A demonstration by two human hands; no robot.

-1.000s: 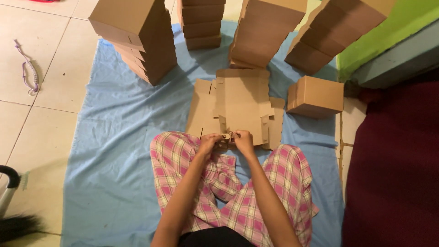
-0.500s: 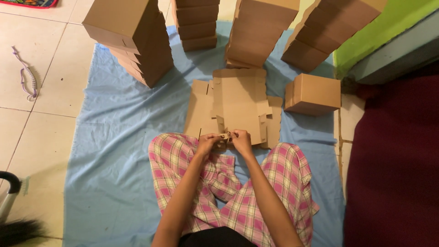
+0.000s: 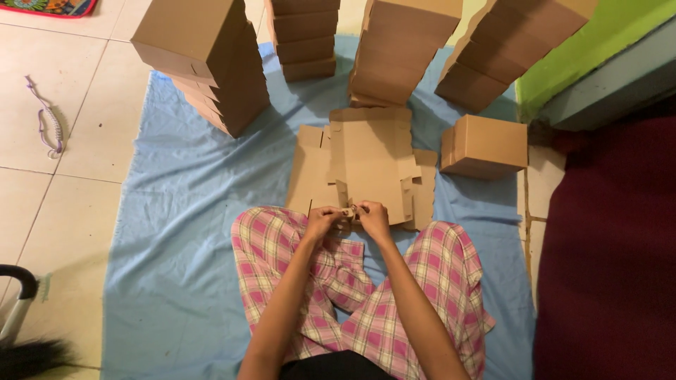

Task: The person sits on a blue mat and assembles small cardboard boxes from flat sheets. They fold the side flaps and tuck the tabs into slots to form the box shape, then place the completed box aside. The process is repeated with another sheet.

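Box stacks (image 3: 211,63) ring flat cardboard (image 3: 370,158) — unobstructed.

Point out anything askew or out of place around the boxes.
The stack of boxes at the back left sits fanned out, its lower boxes stepping sideways. A purple cord lies loose on the tiles, off the blue sheet. Both hands work at the flat cardboard.

A person in pink plaid trousers is sitting cross-legged on a blue sheet (image 3: 176,232), with the left hand (image 3: 322,219) and right hand (image 3: 373,217) pinching a small cardboard piece (image 3: 347,211) between them, at the near edge of a flat box blank (image 3: 370,158). Four stacks of folded boxes (image 3: 204,60) are standing beyond, and a single box (image 3: 486,146) is lying to the right.
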